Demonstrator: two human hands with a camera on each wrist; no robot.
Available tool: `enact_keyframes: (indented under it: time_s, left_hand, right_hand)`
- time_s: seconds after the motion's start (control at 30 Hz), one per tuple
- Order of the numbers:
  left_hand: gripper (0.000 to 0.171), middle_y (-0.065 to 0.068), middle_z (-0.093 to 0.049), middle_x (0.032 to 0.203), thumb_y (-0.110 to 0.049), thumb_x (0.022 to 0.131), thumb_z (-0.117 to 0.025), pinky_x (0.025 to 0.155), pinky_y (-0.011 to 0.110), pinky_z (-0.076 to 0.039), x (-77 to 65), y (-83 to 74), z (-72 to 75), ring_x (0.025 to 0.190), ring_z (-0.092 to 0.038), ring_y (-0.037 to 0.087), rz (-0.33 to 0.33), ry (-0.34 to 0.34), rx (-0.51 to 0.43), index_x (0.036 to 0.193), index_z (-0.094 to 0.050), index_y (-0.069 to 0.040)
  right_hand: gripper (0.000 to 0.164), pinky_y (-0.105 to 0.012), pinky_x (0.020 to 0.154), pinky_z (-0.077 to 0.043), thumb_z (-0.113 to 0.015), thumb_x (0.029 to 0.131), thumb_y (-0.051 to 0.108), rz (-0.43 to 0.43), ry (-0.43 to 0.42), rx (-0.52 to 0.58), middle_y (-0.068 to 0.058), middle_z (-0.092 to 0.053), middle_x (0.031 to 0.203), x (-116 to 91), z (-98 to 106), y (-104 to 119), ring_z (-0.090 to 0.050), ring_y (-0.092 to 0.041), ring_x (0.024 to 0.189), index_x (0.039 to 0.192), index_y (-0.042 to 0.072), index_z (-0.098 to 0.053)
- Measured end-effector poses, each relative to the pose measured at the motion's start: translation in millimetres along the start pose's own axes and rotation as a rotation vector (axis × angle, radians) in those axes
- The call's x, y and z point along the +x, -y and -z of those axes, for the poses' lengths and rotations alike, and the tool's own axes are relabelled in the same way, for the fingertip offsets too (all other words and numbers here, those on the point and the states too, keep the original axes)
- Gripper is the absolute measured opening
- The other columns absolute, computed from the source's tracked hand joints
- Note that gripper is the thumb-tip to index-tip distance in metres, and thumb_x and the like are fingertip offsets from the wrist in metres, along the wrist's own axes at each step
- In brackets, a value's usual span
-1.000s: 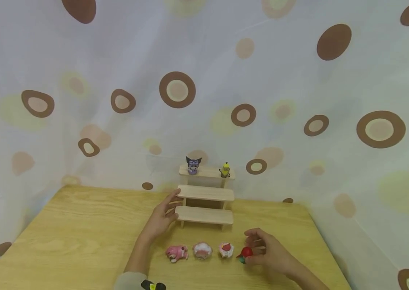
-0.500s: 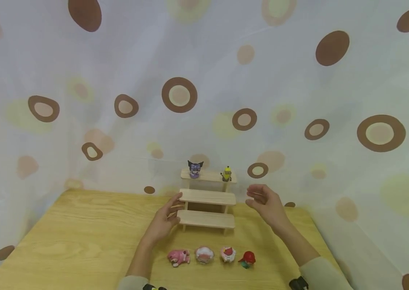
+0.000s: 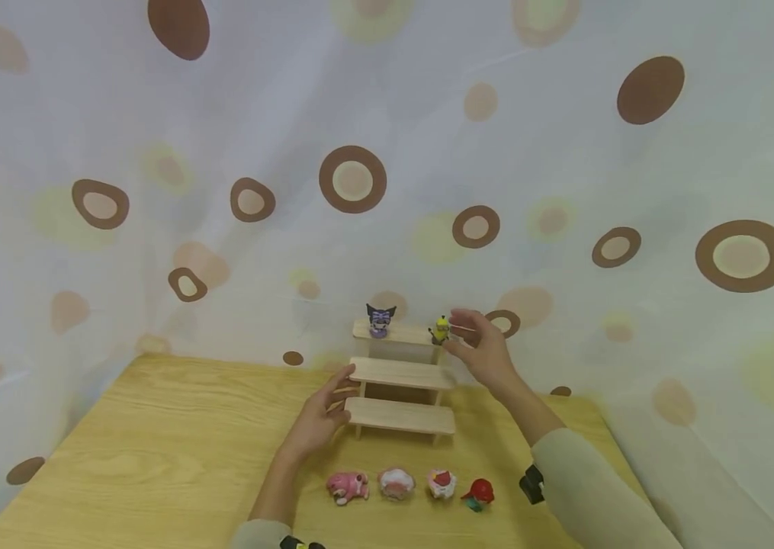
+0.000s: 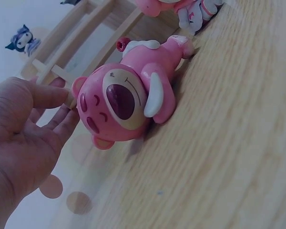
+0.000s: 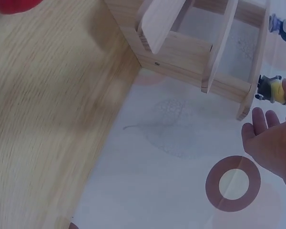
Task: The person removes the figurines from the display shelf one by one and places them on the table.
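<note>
A three-step wooden shelf (image 3: 400,415) stands at the back of the table. My left hand (image 3: 318,419) holds its left end, thumb at the lowest step and fingers by the middle one. On the top step's right end stands a yellow minion figure (image 3: 440,329). Close beside it is my right hand (image 3: 486,354), thumb and fingers apart; in the right wrist view a digit overlaps the figure's head. A dark-eared purple figure (image 3: 380,321) stands on the same step's left end. Near the left hand lies a pink bear figure (image 4: 119,98).
In front of the shelf, in a row with the bear, are a pink-and-white figure (image 3: 396,483), a white figure with a red top (image 3: 441,483) and a red-haired figure with a green lower part (image 3: 479,494). A patterned wall covering (image 3: 290,91) hangs behind.
My right hand has left the red-haired figure at the table's front and risen to the top step beside the minion figure. My left hand stays at the shelf's left end.
</note>
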State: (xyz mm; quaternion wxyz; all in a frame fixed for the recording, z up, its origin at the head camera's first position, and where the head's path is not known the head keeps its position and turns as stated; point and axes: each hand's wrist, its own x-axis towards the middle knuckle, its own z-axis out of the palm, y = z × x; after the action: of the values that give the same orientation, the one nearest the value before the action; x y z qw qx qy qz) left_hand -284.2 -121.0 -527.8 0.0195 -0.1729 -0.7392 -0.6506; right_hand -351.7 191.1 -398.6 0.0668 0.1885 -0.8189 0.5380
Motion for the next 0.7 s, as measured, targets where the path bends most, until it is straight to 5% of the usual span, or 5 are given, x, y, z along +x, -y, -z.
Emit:
enact_keyframes:
  time_s: [0.37, 0.7]
  left_hand:
    - [0.083, 0.022, -0.051, 0.152, 0.021, 0.095, -0.054, 0.125, 0.06, -0.031, -0.7, 0.6, 0.1, 0.143, -0.05, 0.044, -0.005, -0.006, 0.0, 0.166, -0.035, -0.018]
    - [0.083, 0.021, -0.051, 0.153, 0.02, 0.095, -0.054, 0.125, 0.059, -0.032, -2.4, -2.6, -0.6, 0.143, -0.05, 0.043, 0.006, -0.02, 0.012, 0.166, -0.036, -0.018]
  right_hand:
    - [0.047, -0.052, 0.113, -0.052, -0.069, 0.1, 0.003, -0.016, 0.003, -0.053, -0.022, -0.062, 0.141, 13, -14, 1, -0.059, -0.042, 0.132, 0.146, 0.002, -0.057]
    - [0.045, -0.047, 0.104, -0.059, -0.07, 0.102, 0.009, -0.004, 0.004, -0.129, -0.02, -0.065, 0.137, -10, 4, -1, -0.066, -0.041, 0.126, 0.144, 0.001, -0.057]
